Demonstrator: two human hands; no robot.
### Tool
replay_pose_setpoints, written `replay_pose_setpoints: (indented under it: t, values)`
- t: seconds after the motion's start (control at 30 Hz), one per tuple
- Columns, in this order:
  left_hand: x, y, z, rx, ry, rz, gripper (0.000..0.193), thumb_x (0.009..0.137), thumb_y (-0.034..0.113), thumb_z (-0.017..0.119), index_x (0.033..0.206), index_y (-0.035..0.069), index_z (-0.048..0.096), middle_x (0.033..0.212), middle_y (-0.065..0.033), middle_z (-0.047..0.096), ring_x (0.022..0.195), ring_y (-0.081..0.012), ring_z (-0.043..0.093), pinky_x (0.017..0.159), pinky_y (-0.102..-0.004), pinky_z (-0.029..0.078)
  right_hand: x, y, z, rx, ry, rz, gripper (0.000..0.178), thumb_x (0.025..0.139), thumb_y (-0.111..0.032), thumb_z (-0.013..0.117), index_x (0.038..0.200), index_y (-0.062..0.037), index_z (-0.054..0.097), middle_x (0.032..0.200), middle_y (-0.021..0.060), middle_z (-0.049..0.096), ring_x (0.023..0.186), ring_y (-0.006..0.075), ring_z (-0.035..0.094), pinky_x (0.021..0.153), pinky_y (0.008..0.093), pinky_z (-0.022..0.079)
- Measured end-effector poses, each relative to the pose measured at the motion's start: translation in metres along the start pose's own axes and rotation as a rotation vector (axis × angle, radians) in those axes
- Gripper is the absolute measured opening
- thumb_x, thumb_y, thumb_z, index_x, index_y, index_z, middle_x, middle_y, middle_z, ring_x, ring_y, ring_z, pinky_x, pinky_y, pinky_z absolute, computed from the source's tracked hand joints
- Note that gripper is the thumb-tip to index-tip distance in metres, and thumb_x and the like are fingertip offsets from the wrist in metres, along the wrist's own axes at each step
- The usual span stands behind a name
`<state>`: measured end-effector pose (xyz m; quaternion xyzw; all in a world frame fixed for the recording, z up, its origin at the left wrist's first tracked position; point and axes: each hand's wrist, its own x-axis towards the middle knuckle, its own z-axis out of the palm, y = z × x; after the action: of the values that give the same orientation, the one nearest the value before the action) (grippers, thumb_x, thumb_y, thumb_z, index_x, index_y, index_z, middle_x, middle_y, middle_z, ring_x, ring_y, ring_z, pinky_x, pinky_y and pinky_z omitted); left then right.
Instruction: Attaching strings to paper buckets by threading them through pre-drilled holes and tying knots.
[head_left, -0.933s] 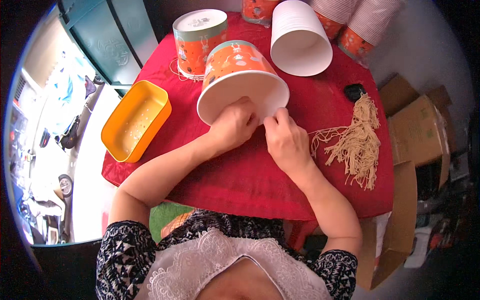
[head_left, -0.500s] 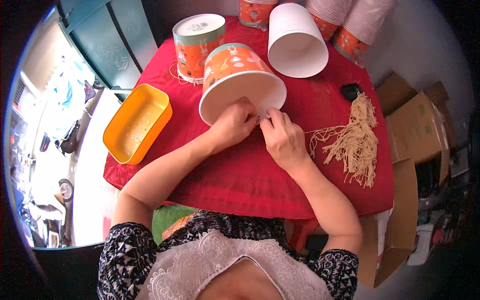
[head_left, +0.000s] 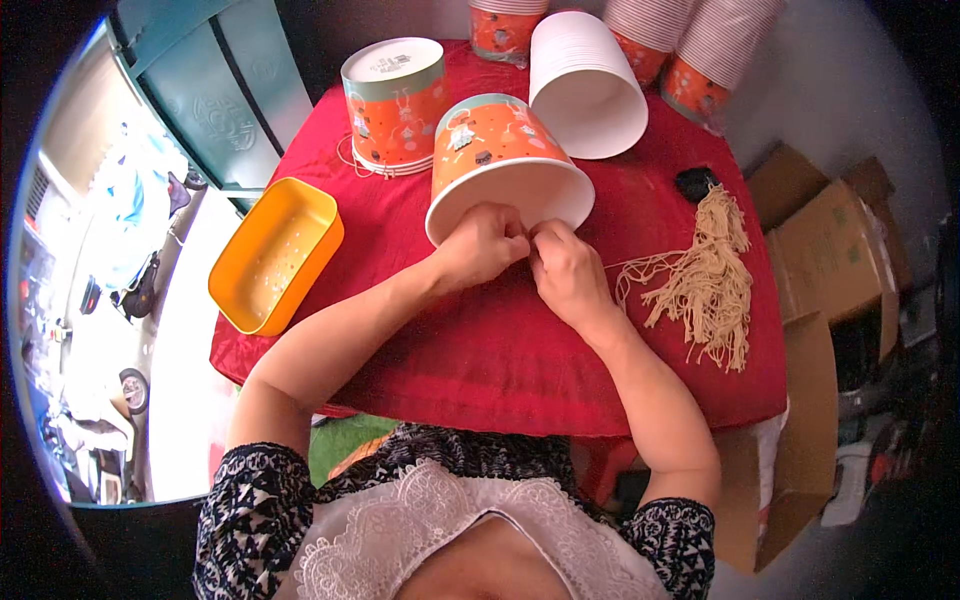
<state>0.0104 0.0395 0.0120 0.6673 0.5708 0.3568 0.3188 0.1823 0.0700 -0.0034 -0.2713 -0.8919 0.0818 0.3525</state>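
Observation:
An orange paper bucket [head_left: 496,140] with a grey-green band and white rim lies tipped on the red-covered table, its mouth toward me. My left hand [head_left: 485,245] reaches in at the mouth, fingers closed at the near rim. Against it, my right hand [head_left: 568,265] pinches the same part of the rim. The fingertips nearly meet, and anything small between them is hidden. Beyond them to the left, a second paper bucket [head_left: 398,105] stands upside down, with thin cord around its rim. A bundle of beige cords [head_left: 715,275] lies right of my hands, with strands trailing toward them.
A yellow plastic tub [head_left: 325,240] with small bits inside sits on the left of the red tablecloth [head_left: 480,375]. Nested white buckets [head_left: 590,90] lie on their side at the back, near wrapped bucket stacks [head_left: 725,50]. Cardboard boxes [head_left: 830,240] stand right of the table.
The tipped bucket has shifted a little right and turned slightly, and my hands have moved with it. The fingers remain closed at its near rim.

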Motion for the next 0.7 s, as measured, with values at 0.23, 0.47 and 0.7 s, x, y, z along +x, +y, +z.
replay_pose_setpoints:
  t: [0.23,0.47,0.7]
  values:
    - [0.009,-0.008,0.005,-0.044,0.031,0.003,0.017,0.081,0.011,0.060,0.078,-0.006,0.062,0.061,-0.0119,0.059,0.057,-0.0195,0.059,0.053,-0.0353,0.048,-0.001,0.000,-0.005,0.081,0.035,-0.032,0.006,0.079,0.000,0.059,0.083,0.0040,0.057,0.091,0.0216,0.057,0.077,0.0431,0.062,0.069,0.0483,0.053]
    - [0.003,0.009,-0.005,-0.195,-0.097,-0.150,0.016,0.087,0.008,0.056,0.082,-0.005,0.062,0.065,-0.0090,0.060,0.055,-0.0160,0.059,0.046,-0.0287,0.048,0.003,-0.003,-0.016,0.151,-0.072,0.220,0.009,0.084,-0.008,0.063,0.084,0.0011,0.062,0.081,0.0206,0.064,0.075,0.0385,0.064,0.066,0.0429,0.051]
    - [0.002,-0.005,0.000,-0.293,-0.119,-0.086,0.011,0.085,0.003,0.059,0.088,-0.007,0.062,0.070,-0.0112,0.063,0.057,-0.0167,0.061,0.049,-0.0283,0.051,0.006,-0.007,-0.017,0.408,-0.114,0.483,0.013,0.086,-0.009,0.063,0.084,0.0028,0.066,0.066,0.0129,0.065,0.060,0.0206,0.064,0.057,0.0339,0.048]
